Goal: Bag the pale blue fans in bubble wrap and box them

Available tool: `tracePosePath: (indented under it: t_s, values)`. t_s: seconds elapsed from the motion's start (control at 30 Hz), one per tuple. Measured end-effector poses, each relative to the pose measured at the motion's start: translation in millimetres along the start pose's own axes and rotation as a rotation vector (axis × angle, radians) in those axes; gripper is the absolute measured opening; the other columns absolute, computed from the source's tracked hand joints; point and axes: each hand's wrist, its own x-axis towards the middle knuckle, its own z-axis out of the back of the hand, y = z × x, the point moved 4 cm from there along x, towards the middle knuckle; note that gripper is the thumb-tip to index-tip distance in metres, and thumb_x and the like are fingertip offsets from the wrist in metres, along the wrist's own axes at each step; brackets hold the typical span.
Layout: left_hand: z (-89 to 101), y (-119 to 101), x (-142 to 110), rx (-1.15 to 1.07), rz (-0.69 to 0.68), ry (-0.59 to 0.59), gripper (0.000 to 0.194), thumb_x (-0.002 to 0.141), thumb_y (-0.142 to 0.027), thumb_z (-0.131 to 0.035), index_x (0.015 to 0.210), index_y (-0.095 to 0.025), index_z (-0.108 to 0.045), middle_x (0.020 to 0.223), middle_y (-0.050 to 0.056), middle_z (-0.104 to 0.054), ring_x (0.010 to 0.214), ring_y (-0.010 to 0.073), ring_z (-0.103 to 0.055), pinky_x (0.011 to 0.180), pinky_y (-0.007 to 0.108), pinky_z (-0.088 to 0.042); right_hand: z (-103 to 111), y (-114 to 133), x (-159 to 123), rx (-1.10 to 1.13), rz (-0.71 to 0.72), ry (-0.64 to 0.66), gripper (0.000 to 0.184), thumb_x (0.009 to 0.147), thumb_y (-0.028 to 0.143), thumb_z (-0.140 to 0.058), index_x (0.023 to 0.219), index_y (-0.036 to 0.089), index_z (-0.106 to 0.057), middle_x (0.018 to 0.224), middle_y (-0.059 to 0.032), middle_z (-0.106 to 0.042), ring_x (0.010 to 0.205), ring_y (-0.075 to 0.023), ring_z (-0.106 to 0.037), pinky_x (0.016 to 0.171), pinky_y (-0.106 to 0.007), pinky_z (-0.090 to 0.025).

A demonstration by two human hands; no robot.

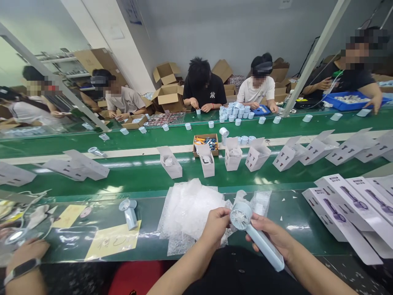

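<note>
A pale blue handheld fan is held between both my hands just above the near table edge. My right hand is wrapped around its handle from below. My left hand pinches the left side of its round head, fingers closed on it. A pile of clear plastic bags lies on the green table right behind my left hand. One more bag lies behind the fan head.
Flat white fan boxes are stacked at the right. Open white boxes ride the green conveyor. Another fan lies on yellow paper at left, near a co-worker's hand. Several people sit across the belt.
</note>
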Motion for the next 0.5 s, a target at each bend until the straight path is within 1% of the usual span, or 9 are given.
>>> tracePosePath:
  t_s: [0.03, 0.07, 0.13, 0.23, 0.3, 0.37, 0.4, 0.47, 0.5]
  values:
    - [3.4, 2.5, -0.2, -0.089, 0.035, -0.064, 0.018, 0.060, -0.030, -0.070, 0.064, -0.014, -0.064, 0.058, 0.000, -0.058, 0.054, 0.0104, -0.047, 0.057, 0.024, -0.037, 1.0, -1.1, 0.8, -0.033, -0.004, -0.011, 0.047, 0.067, 0.032, -0.079, 0.105, 0.017, -0.056, 0.080, -0.0031, -0.064, 0.065, -0.0168, -0.064, 0.045, -0.024, -0.054]
    - [6.5, 3.0, -1.0, -0.148, 0.033, -0.115, 0.020, 0.060, -0.031, -0.071, 0.064, -0.014, -0.063, 0.058, 0.000, -0.058, 0.053, 0.0101, -0.047, 0.057, 0.024, -0.037, 2.6, -2.9, 1.1, -0.061, -0.006, -0.025, 0.043, 0.069, 0.032, -0.078, 0.103, 0.016, -0.057, 0.078, -0.0037, -0.064, 0.066, -0.0168, -0.064, 0.046, -0.024, -0.054]
    - [10.1, -1.4, -4.5, -0.141, -0.075, -0.150, 0.021, 0.062, -0.033, -0.071, 0.066, -0.014, -0.063, 0.061, 0.000, -0.059, 0.057, 0.0106, -0.048, 0.059, 0.024, -0.038, 6.7, -7.7, 1.0, -0.089, -0.004, -0.061, 0.038, 0.071, 0.032, -0.075, 0.100, 0.014, -0.057, 0.074, -0.0037, -0.063, 0.066, -0.0166, -0.062, 0.047, -0.024, -0.054]
    - [6.4, -11.1, -12.6, 0.118, -0.310, -0.088, 0.016, 0.069, -0.030, -0.067, 0.070, -0.015, -0.065, 0.068, 0.002, -0.061, 0.067, 0.0137, -0.053, 0.066, 0.025, -0.041, 9.2, -13.9, -0.4, -0.079, 0.020, -0.127, 0.039, 0.073, 0.033, -0.074, 0.102, 0.014, -0.056, 0.069, -0.0025, -0.062, 0.065, -0.0168, -0.061, 0.047, -0.025, -0.053]
    - [1.8, -13.0, -15.3, 0.239, -0.362, -0.075, 0.015, 0.075, -0.030, -0.062, 0.071, -0.015, -0.064, 0.069, 0.002, -0.060, 0.068, 0.0147, -0.053, 0.066, 0.026, -0.043, 6.1, -15.4, -2.1, -0.084, 0.031, -0.172, 0.045, 0.071, 0.033, -0.075, 0.107, 0.016, -0.054, 0.070, -0.0020, -0.062, 0.065, -0.0174, -0.062, 0.047, -0.026, -0.053]
    - [-1.8, -16.0, -16.1, 0.295, -0.399, -0.109, 0.015, 0.080, -0.029, -0.056, 0.072, -0.016, -0.060, 0.067, 0.002, -0.058, 0.066, 0.0146, -0.052, 0.063, 0.026, -0.043, 0.8, -13.8, -4.4, -0.100, 0.032, -0.211, 0.050, 0.069, 0.034, -0.076, 0.110, 0.017, -0.052, 0.070, -0.0015, -0.063, 0.063, -0.0175, -0.062, 0.047, -0.026, -0.052]
    - [-4.0, -19.6, -17.4, 0.339, -0.456, -0.123, 0.015, 0.082, -0.028, -0.054, 0.073, -0.016, -0.059, 0.068, 0.002, -0.057, 0.066, 0.0151, -0.052, 0.063, 0.027, -0.043, -1.7, -11.7, -5.8, -0.102, 0.033, -0.224, 0.052, 0.069, 0.035, -0.076, 0.111, 0.017, -0.051, 0.069, -0.0012, -0.063, 0.061, -0.0176, -0.062, 0.046, -0.026, -0.052]
    - [-11.4, -29.0, -24.2, 0.498, -0.671, -0.079, 0.015, 0.084, -0.025, -0.050, 0.076, -0.017, -0.059, 0.073, 0.005, -0.059, 0.073, 0.0174, -0.054, 0.068, 0.030, -0.045, -4.4, -5.5, -8.4, -0.075, 0.041, -0.254, 0.052, 0.070, 0.037, -0.075, 0.111, 0.019, -0.050, 0.068, -0.0009, -0.063, 0.060, -0.0177, -0.062, 0.046, -0.026, -0.052]
    - [-16.8, -32.1, -29.5, 0.597, -0.787, -0.007, 0.015, 0.085, -0.023, -0.049, 0.078, -0.017, -0.061, 0.076, 0.006, -0.061, 0.076, 0.0186, -0.054, 0.072, 0.032, -0.045, -4.0, -2.1, -9.6, -0.046, 0.050, -0.279, 0.050, 0.070, 0.036, -0.074, 0.110, 0.019, -0.049, 0.067, -0.0008, -0.063, 0.058, -0.0174, -0.062, 0.046, -0.026, -0.051]
